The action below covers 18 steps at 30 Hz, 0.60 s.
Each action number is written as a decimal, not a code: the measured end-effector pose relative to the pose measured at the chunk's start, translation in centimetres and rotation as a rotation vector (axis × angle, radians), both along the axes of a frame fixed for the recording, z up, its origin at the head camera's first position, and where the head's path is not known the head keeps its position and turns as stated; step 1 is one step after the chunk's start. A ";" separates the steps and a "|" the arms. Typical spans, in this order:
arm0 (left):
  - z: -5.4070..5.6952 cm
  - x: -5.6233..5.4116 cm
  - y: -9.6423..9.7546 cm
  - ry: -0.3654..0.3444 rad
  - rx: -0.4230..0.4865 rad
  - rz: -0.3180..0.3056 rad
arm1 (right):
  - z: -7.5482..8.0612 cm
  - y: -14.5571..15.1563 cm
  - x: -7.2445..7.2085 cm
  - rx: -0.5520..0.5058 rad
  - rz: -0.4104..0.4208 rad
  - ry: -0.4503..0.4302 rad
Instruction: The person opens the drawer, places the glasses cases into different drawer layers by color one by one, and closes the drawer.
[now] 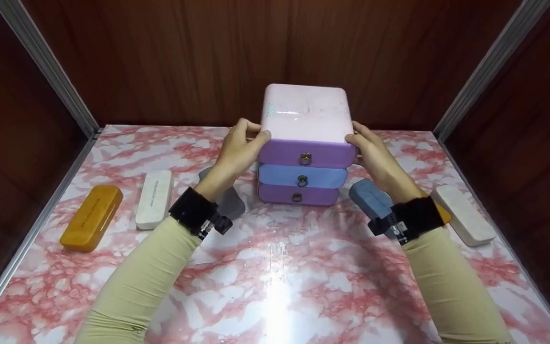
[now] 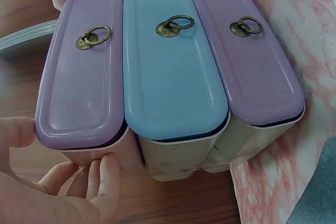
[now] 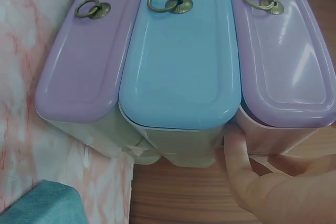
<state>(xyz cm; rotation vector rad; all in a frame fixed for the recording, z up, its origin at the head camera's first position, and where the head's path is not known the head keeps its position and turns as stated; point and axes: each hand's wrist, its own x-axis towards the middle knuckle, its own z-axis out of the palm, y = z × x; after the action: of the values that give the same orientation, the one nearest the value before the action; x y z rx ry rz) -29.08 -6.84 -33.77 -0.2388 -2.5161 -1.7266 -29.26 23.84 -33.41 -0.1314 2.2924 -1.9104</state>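
Three drawer boxes stand stacked near the back of the table. The top drawer box [image 1: 307, 114] has a pale pink body and a purple front; below it come a blue-fronted box [image 1: 280, 175] and a purple-fronted bottom box [image 1: 275, 195]. Each front bears a brass ring pull. My left hand [image 1: 237, 152] grips the top box's left side, thumb at the front upper corner and fingers lower on the side [image 2: 107, 179]. From the right, my right hand [image 1: 377, 157] holds the same box, with a finger [image 3: 239, 153] near its lower edge beside the blue-fronted box.
To the left lie an orange case [image 1: 92, 217], a white case [image 1: 154, 199] and a grey case [image 1: 231, 203], partly under my arm. A blue case [image 1: 370, 197], a mostly hidden yellow case [image 1: 443, 213] and another white case [image 1: 463, 215] lie right. Wooden panels [image 1: 184, 62] enclose the table.
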 end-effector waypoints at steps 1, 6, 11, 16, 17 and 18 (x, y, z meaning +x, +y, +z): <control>0.1 0.1 0.0 0.001 -0.001 -0.003 | 0.1 0.0 0.0 0.004 0.002 -0.002; 0.3 0.7 -0.3 -0.006 0.010 -0.014 | 0.3 0.0 0.4 0.016 0.012 -0.003; 0.2 1.2 -0.5 0.005 0.017 -0.023 | 0.3 0.0 0.7 0.014 0.025 0.008; 0.1 1.6 -0.7 0.018 0.016 -0.029 | 0.3 0.0 0.9 0.013 0.036 -0.008; 0.1 1.7 -0.7 0.020 0.016 -0.029 | 0.3 0.0 0.9 0.012 0.037 -0.011; 0.1 1.8 -0.8 0.022 0.018 -0.029 | 0.4 -0.1 0.9 0.011 0.040 -0.012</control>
<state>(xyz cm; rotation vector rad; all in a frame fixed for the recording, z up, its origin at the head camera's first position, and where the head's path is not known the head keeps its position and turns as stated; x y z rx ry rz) -27.27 -7.60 -33.68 -0.2920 -2.4930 -1.7464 -28.39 23.76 -33.06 -0.1624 2.2746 -1.8745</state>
